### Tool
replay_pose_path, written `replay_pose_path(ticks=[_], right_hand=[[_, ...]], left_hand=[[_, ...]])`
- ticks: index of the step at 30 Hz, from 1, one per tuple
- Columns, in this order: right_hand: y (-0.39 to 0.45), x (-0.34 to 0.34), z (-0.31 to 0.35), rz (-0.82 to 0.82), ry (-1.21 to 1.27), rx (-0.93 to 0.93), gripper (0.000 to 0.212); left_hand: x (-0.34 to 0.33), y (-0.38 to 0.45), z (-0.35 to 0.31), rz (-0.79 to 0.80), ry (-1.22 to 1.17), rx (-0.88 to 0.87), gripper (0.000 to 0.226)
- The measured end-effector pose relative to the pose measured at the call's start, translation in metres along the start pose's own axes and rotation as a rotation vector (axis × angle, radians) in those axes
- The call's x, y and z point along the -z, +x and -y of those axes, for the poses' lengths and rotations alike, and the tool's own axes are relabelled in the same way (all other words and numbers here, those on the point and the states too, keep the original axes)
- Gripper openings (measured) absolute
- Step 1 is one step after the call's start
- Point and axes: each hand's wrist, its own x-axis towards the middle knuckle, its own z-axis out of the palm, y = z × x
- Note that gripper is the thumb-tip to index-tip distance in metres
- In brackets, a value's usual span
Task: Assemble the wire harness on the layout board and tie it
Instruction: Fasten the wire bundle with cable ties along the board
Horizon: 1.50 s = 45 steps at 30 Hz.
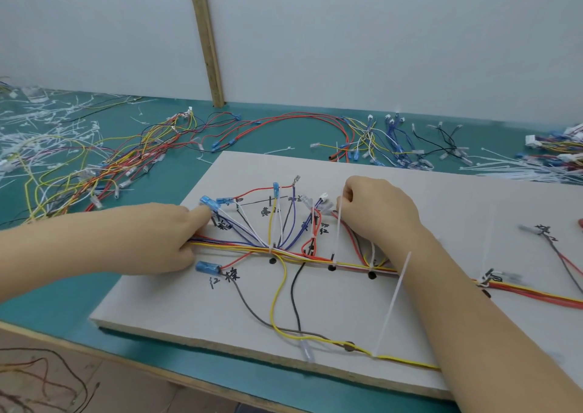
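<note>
A grey layout board (347,311) with handwritten marks lies on the green bench. A harness of red, yellow, blue, white and black wires (284,253) runs across it, with blue terminals fanned out at the top. My left hand (164,239) presses the bundle's left end down, its index finger against a blue terminal (209,203). My right hand (378,213) is closed on the tail of a white cable tie (337,239) looped around the bundle. Another long white tie (392,302) stands up near my right wrist.
Loose wires (104,166) and white cable ties (38,128) litter the bench at the left. More wires with connectors (394,147) lie behind the board, ties and harnesses (552,160) at the right. A wooden strip (206,37) leans on the wall.
</note>
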Motion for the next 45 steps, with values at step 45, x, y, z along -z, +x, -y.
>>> replay_pose_path(ticks=[45], right_hand=[[-0.028, 0.068, -0.024, 0.238, 0.598, 0.125, 0.019]], left_hand=[[-0.017, -0.008, -0.045, -0.392, -0.09, -0.266, 0.027]])
